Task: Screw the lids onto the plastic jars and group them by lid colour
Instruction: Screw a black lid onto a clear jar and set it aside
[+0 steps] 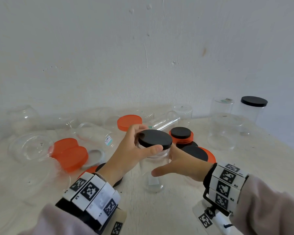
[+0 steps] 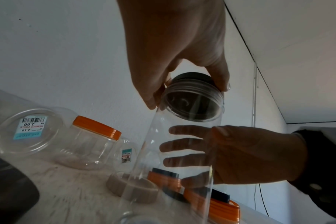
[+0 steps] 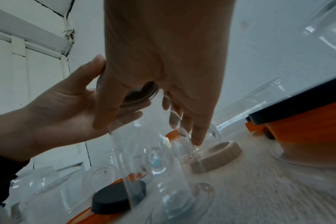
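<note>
Our left fingers [image 1: 139, 128] and thumb curl round the black lid [image 1: 155, 138] atop the jar [image 1: 155, 168]; our right hand [image 1: 182, 164] spreads open against the jar's side, below the lid.

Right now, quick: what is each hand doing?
Left hand: fingers curled round the black lid, gripping it on the clear jar.
Right hand: open, straight fingers against the jar's side.

Pale sleeves [image 1: 270, 209], black-and-white tagged wristbands [image 1: 225, 185]
</note>
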Motion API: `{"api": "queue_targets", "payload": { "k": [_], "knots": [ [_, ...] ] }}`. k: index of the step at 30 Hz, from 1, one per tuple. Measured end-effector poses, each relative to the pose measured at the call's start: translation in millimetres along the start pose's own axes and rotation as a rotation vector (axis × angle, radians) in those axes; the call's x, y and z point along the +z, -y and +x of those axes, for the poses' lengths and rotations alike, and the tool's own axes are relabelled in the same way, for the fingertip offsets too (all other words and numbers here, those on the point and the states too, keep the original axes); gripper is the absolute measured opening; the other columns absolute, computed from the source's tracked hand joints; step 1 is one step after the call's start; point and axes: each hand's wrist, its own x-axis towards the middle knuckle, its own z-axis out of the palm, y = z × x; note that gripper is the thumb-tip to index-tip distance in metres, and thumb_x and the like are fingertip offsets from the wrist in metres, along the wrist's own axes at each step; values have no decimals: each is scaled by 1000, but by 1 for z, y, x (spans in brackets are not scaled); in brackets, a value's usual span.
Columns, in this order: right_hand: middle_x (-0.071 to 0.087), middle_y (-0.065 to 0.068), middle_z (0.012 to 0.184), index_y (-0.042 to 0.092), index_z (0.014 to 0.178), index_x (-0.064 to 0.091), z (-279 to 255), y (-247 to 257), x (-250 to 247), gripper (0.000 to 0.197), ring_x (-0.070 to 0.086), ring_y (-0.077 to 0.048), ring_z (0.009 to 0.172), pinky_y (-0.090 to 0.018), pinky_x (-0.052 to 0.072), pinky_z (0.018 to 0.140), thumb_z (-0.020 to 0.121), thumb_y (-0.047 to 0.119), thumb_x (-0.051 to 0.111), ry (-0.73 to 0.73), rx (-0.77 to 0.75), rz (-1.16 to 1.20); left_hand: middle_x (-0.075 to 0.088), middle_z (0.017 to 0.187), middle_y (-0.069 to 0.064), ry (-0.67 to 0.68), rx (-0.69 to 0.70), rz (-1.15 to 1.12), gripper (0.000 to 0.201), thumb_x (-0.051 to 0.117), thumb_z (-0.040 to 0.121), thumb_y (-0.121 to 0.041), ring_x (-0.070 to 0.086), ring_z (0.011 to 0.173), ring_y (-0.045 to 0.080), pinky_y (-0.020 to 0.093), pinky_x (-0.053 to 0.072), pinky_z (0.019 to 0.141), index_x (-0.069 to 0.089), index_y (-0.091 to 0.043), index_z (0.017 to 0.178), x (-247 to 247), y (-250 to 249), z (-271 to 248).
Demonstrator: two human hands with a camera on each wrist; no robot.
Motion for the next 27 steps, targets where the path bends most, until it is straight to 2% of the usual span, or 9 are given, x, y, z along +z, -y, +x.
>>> {"api": "queue_targets", "payload": {
  "k": [2,6,8,12,15,17,20,23,27],
  "knots": [
    [42,16,141,43,147,19,1,-1,-1,110,36,-11,134,-38,34,113,63,27,89,2,4,-3,56,118,-21,12,-10,14,76,80,50,-55,53,111,-8,10,44,87,46,-42,117,0,0,-2],
    [39,18,140,48,144,15,5,-3,-3,111,34,-11,133,-33,32,110,64,29,89,10,11,-32,55,118,-23,26,2,25,75,81,56,-49,53,107,-12,6,44,82,46,-41,122,-3,-1,-7],
    [39,21,137,51,141,15,6,-5,-3,109,34,-10,133,-31,33,108,65,29,89,11,14,-40,55,122,-21,33,2,29,81,80,54,-52,53,112,-7,8,46,85,46,-40,126,-3,-1,-9],
    [39,33,124,61,127,17,8,-6,-4,99,36,-3,124,-19,33,93,66,30,88,4,20,-45,51,132,-17,41,-4,47,81,78,61,-46,48,124,4,12,45,95,41,-40,133,-3,3,-10],
    [38,37,119,67,114,19,8,-5,-3,92,39,6,114,-11,34,83,67,29,87,2,21,-46,48,135,-17,49,-17,50,75,77,63,-48,45,127,4,11,44,96,39,-48,128,-4,7,-11],
    [39,34,122,62,123,19,6,-4,-3,94,38,3,118,-15,35,90,67,29,87,5,20,-58,48,133,-21,59,-27,42,73,79,62,-51,46,126,1,9,44,93,40,-53,123,-4,9,-11],
    [39,17,142,42,145,17,-2,2,-9,107,32,-10,136,-35,32,112,67,26,88,52,7,-69,48,128,-33,79,-38,22,84,81,55,-55,45,121,-11,8,42,92,34,-55,125,-5,12,-11],
    [40,18,145,36,147,19,-12,18,-25,107,32,-5,139,-32,32,112,66,21,87,92,-38,-60,49,124,-40,108,-66,43,89,84,57,-48,44,119,-17,10,39,98,32,-50,128,-6,18,-11],
    [32,17,150,42,144,24,-15,50,-41,100,30,-3,138,-35,29,115,65,31,84,82,-96,-159,48,133,-30,149,-99,90,91,84,64,-37,43,123,-12,21,35,106,33,-39,139,-7,23,-14]
  ]
}}
